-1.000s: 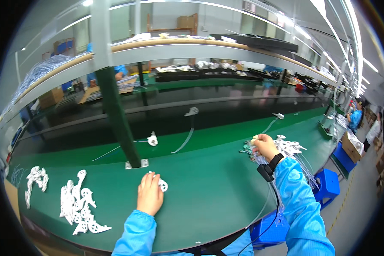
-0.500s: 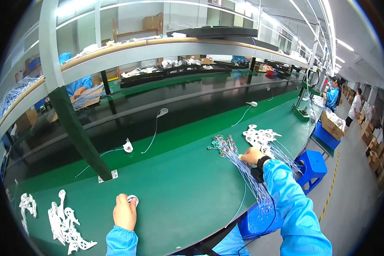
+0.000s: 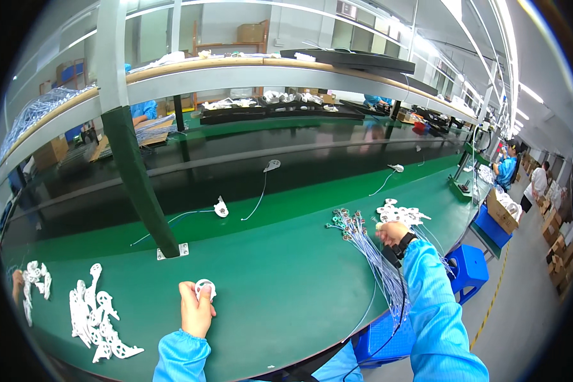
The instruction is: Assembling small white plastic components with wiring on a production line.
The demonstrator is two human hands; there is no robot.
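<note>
2 hands of mine were over the green counter (image 3: 286, 280) in the head view, the only view there was. My left hand (image 3: 196, 311) lay near the counter's near edge, its fingers closed together on a small white ring-shaped pad (image 3: 204, 289), which sat pinched at my fingertips just above the counter top. My right hand (image 3: 393, 232) was out toward the counter's right end, fingers curled shut on a bundle of thin bluish wires (image 3: 377, 267); whether every finger gripped I could not tell. The wires fanned from my hand in 2 directions: their small round ends (image 3: 344, 224) spread on the counter just left of the hand, and the long strands ran down over the near edge. Just beyond my right hand, touching or almost touching it, lay a heap of white pads (image 3: 402, 213). Near the counter's near left corner lay a cluster of white backing sheets (image 3: 99, 315), well apart from my left hand. Farther in, toward the middle of the counter, 1 white clip on a thin lead (image 3: 221, 207) rested beside the foot of a slanting green post (image 3: 140, 184).
</note>
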